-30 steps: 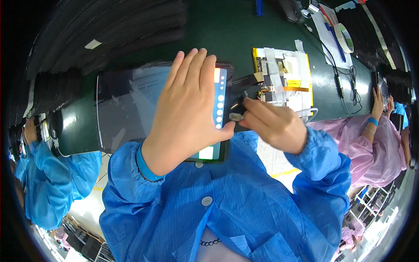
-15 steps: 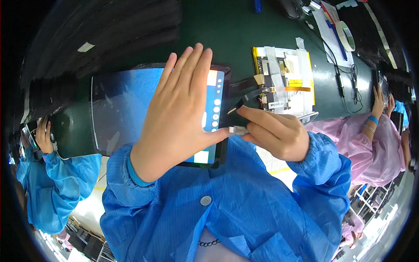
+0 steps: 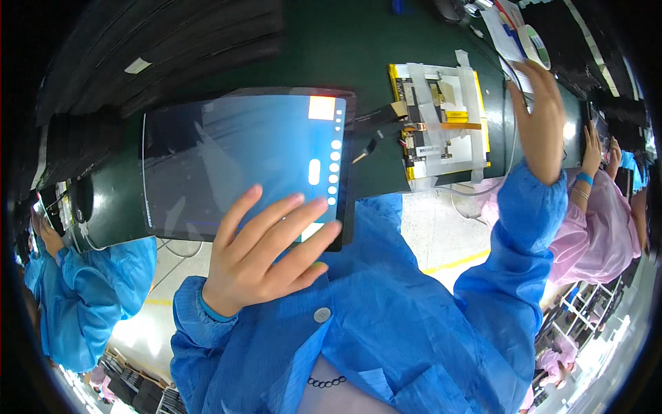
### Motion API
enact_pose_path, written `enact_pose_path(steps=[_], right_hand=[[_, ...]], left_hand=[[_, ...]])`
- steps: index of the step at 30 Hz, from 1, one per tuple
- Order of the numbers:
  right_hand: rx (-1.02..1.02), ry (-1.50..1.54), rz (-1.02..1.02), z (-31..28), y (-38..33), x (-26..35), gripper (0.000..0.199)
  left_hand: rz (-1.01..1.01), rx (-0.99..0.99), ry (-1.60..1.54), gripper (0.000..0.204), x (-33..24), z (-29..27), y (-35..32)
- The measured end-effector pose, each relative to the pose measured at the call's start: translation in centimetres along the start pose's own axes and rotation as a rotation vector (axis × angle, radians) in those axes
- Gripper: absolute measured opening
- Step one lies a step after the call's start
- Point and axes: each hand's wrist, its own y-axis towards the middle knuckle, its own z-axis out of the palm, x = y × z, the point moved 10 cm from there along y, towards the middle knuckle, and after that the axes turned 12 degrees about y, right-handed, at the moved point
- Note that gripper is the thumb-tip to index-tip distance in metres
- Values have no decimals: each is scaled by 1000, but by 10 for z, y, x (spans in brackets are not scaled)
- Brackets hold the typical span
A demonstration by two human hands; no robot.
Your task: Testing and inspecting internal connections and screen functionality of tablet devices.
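A lit touchscreen panel [image 3: 262,138] in a black frame lies in front of me, its picture blue with a column of round icons. My left hand [image 3: 272,255] is over its lower right corner, fingers spread and nothing in them. Whether the fingertips touch the glass, I cannot tell. Flat dark ribbon cables [image 3: 376,117] lead from the panel to a taped circuit-board assembly [image 3: 452,148] with yellow edges. My right hand [image 3: 541,124] is raised beyond that assembly's right side, thumb apart from the fingers, beside a thin cable [image 3: 513,141]. I see nothing in its grasp.
A tape roll [image 3: 537,47] and a paper sheet [image 3: 502,41] sit at the far right of the dark green table [image 3: 345,41]. Black sheeting [image 3: 172,48] covers the far left. Co-workers in blue [image 3: 103,290] and pink [image 3: 593,234] sit on both sides.
My right hand has left the small white connector piece and moved up and right. My left hand has come down toward the panel's lower edge. The thin cable now curves past the board assembly.
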Motion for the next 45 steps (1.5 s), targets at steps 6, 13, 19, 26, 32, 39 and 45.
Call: enact_pose_path(steps=[6, 13, 19, 26, 32, 39, 45], right_hand=[[414, 665, -316, 66, -4, 93, 27], [440, 655, -500, 91, 3, 115, 25], [196, 591, -339, 45, 14, 102, 17], [132, 582, -80, 39, -57, 82, 32], [56, 484, -151, 39, -70, 84, 36], [50, 502, -141, 41, -70, 77, 38], [40, 530, -135, 41, -69, 75, 39]], left_hand=[[106, 221, -5, 51, -9, 22, 46], [-79, 276, -183, 57, 9, -2, 61], [14, 93, -35, 49, 10, 2, 118], [388, -55, 155, 20, -27, 58, 152], [484, -178, 148, 6, -31, 50, 148], [545, -227, 144, 4, -34, 49, 149], [534, -273, 78, 4, -28, 44, 149]])
